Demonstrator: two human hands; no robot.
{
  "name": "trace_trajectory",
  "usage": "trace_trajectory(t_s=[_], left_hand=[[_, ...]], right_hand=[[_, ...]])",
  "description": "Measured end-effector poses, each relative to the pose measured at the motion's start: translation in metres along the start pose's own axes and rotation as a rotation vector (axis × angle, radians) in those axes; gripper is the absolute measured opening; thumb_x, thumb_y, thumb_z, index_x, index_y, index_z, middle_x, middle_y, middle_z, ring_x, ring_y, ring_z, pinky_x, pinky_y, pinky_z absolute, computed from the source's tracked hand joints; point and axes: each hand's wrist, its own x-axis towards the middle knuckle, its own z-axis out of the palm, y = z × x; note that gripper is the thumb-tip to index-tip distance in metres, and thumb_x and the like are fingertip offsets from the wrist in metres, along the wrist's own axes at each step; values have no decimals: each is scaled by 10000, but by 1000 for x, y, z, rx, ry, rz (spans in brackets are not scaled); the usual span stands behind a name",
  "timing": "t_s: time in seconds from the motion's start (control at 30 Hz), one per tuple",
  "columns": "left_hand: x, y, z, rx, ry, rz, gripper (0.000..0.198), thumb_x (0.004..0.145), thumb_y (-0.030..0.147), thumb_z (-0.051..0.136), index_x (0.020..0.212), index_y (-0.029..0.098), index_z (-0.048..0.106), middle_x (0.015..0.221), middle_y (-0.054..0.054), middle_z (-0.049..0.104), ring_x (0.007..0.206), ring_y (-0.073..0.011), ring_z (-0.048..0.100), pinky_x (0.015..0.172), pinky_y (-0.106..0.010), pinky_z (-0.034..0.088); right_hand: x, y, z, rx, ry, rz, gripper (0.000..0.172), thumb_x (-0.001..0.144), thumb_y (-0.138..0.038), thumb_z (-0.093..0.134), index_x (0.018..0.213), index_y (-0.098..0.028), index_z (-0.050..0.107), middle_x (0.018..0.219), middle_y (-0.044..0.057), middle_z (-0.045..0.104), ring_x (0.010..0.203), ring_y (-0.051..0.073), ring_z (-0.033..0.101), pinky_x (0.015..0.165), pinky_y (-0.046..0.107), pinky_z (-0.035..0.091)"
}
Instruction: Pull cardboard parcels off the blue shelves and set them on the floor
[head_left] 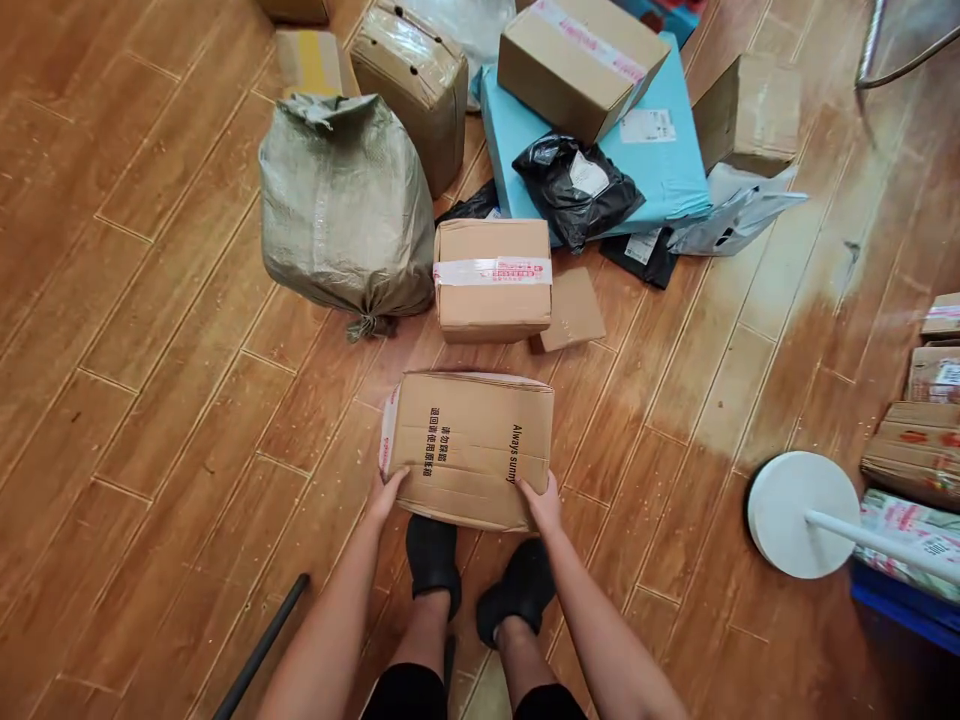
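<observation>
A brown cardboard box (469,445) with black printed text lies on the wooden floor just in front of my feet. My left hand (386,492) grips its near left corner, fingers curled on the edge. My right hand (541,500) grips its near right corner the same way. A smaller taped cardboard box (493,278) stands just beyond it.
A tied grey woven sack (341,205) sits at the left. Behind are more cartons, a blue flat parcel (660,150), a black plastic bag (577,185) and grey mailers. A white round stand base (802,512) and stacked boxes (919,450) are at the right. A dark rod (262,645) lies lower left.
</observation>
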Motion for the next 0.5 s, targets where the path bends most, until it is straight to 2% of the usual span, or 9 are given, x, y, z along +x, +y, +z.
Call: trace_trajectory(t_s=[0.07, 0.13, 0.2, 0.27, 0.4, 0.47, 0.5], left_hand=[[-22, 10, -13, 17, 62, 48, 654, 806, 487, 642, 1328, 131, 476, 1317, -161, 537, 1271, -309, 470, 1092, -447, 374], [-53, 30, -27, 37, 132, 129, 710, 778, 496, 661, 1373, 191, 424, 1312, -118, 467, 1306, -288, 397, 1133, -454, 324], [-85, 61, -35, 67, 179, 257, 813, 721, 465, 720, 1415, 227, 372, 1283, -91, 379, 1333, -279, 320, 1161, -453, 289], [-119, 104, -33, 87, 174, 391, 827, 688, 386, 746, 1412, 203, 392, 1238, -89, 313, 1337, -295, 274, 1166, -466, 288], [-206, 197, -13, 52, -16, 647, 650, 674, 127, 652, 1306, 195, 516, 1321, -108, 212, 1293, -281, 362, 1056, -424, 438], [-262, 225, -4, 70, -128, 858, 595, 632, 26, 608, 1191, 228, 598, 1417, -98, 142, 1271, -263, 413, 1027, -411, 458], [-291, 231, -1, 106, -187, 994, 560, 624, 0, 602, 1127, 242, 633, 1434, -88, 165, 1258, -258, 430, 1037, -421, 445]], right_hand=[[-19, -3, -13, 69, -19, 48, 856, 645, -528, 787, 1357, -152, 496, 1379, 166, 585, 1196, 289, 591, 1043, 368, 459], [-45, -8, -29, 165, -70, 121, 801, 642, -520, 793, 1306, -139, 557, 1334, 164, 622, 1181, 288, 607, 1028, 373, 479], [-78, -14, -42, 274, -129, 218, 759, 632, -549, 790, 1237, -123, 617, 1282, 165, 657, 1160, 288, 627, 1007, 379, 503], [-115, -19, -50, 380, -180, 324, 753, 614, -609, 777, 1172, -116, 659, 1254, 171, 672, 1142, 294, 642, 983, 393, 523], [-189, -32, -57, 506, -222, 489, 788, 499, -679, 800, 1073, -148, 700, 1252, 181, 668, 1188, 338, 615, 966, 474, 515], [-218, -45, -69, 520, -200, 538, 829, 433, -708, 807, 1069, -186, 704, 1308, 175, 633, 1254, 369, 561, 974, 533, 484], [-230, -56, -79, 551, -191, 553, 868, 439, -770, 763, 1101, -214, 694, 1329, 166, 621, 1261, 375, 554, 967, 558, 476]])
